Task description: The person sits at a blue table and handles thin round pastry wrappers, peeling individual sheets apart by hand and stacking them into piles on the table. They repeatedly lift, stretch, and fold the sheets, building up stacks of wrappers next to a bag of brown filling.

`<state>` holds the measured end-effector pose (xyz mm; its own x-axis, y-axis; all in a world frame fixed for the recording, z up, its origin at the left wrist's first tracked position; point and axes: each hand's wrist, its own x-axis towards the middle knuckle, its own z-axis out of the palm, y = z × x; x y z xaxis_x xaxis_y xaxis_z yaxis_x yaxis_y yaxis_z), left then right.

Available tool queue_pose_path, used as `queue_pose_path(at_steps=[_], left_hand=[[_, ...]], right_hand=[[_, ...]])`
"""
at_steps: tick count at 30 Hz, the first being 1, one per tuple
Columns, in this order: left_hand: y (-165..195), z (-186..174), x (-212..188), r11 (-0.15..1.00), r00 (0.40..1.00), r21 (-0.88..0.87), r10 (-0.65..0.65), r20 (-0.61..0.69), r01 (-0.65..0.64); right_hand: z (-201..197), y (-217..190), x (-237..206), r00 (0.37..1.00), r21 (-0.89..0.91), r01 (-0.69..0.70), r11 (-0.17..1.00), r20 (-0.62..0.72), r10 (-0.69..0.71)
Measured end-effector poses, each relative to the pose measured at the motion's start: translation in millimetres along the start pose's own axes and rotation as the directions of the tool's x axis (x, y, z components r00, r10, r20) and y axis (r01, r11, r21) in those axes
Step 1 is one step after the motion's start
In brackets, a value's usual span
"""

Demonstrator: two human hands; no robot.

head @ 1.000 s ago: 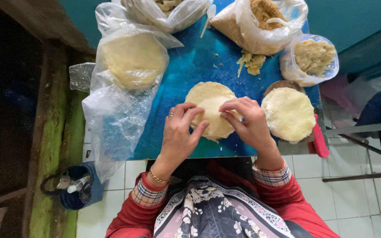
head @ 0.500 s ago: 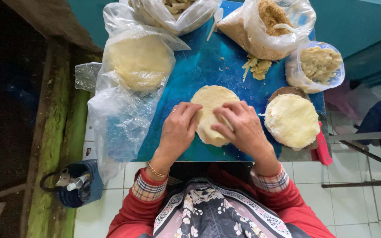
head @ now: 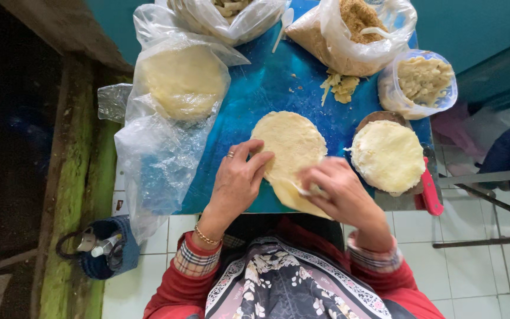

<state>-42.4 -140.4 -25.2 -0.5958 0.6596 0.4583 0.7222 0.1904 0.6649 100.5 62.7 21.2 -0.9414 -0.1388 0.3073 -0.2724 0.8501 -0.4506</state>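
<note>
A flat round of pale yellow dough [head: 290, 145] lies on a blue table top [head: 255, 94], its near edge hanging over the front. My left hand [head: 237, 183], with a ring and a bracelet, rests flat on the dough's left edge. My right hand [head: 337, 192] pinches the near right edge of the same round and lifts a fold of it. To the right, a stack of similar dough rounds [head: 388, 155] sits on a small brown board.
A clear plastic bag [head: 175, 88] with a dough lump lies at the left. Bags of crumbly filling [head: 355, 29] and a round tub of shreds [head: 423, 82] stand at the back right. A red-handled tool [head: 431, 192] lies at the table's right edge. A basket [head: 104, 248] sits on the floor.
My right hand has shifted from the top of the dough to its near right edge and taken hold of it. The left hand slid slightly left.
</note>
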Motion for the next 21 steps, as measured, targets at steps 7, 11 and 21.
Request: queue_pose_path(at_steps=[7, 11, 21], left_hand=[[6, 4, -2, 1.0, 0.996, 0.002, 0.03, -0.081, -0.03], [20, 22, 1, 0.766, 0.975, -0.604, -0.145, 0.169, 0.219], [-4, 47, 11, -0.32, 0.81, -0.899, -0.413, 0.416, 0.298]], right_hand=[[-34, -6, -54, 0.92, 0.602, -0.358, 0.714, 0.094, 0.382], [-10, 6, -28, 0.705, 0.581, -0.456, 0.674, -0.227, 0.672], [8, -20, 22, 0.935, -0.212, 0.074, 0.974, -0.325, -0.142]])
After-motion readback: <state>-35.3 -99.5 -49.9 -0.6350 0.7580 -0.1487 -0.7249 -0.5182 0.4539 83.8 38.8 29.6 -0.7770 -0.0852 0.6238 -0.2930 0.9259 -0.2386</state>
